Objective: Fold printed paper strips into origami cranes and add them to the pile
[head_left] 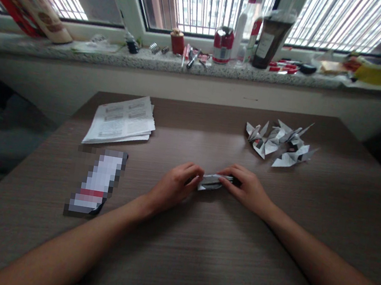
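Observation:
A small folded piece of printed paper is held low over the brown table, between my two hands. My left hand pinches its left end with thumb and fingers. On the right end, the thumb and fingers of my right hand are closed around the paper and cover part of it. Several folded paper shapes with pointed tips lie in a group at the back right of the table. A stack of printed sheets rests at the back left.
A phone, pixelated, lies left of my left forearm. Behind the table, a stone windowsill bears a red can, a dark drink cup, a bottle, red-handled scissors and a yellow container.

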`<state>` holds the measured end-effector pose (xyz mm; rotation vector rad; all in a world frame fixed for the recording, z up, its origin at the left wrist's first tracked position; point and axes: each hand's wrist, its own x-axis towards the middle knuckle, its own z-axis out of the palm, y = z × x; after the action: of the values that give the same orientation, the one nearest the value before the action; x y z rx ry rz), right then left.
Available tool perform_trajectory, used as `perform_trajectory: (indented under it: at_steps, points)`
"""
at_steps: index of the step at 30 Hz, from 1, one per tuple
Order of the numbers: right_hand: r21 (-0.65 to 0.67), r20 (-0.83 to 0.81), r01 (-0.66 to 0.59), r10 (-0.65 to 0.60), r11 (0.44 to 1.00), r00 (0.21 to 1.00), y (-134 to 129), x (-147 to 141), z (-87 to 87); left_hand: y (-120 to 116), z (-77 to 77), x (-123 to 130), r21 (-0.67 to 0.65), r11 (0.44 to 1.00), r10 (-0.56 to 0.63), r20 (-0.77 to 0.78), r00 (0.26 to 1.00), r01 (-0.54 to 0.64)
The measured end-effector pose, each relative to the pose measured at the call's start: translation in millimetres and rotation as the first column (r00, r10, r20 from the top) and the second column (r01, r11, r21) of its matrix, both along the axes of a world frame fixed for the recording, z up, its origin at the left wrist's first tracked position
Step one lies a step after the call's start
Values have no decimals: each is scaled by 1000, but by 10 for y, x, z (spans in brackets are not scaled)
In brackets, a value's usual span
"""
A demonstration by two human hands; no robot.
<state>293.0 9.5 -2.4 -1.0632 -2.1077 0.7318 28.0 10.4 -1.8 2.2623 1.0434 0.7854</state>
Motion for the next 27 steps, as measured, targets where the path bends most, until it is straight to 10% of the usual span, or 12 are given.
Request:
perform_trajectory:
  at_steps: [8,27]
  points:
    - [-27,-20,23,-24,999,1000,-11,5,35,3,4,-61,50,990,-131,3,991,131]
    - [140,27,-28,25,990,999,-5,-30,-24,39,5,-41,-6,1000,-21,35,999,22]
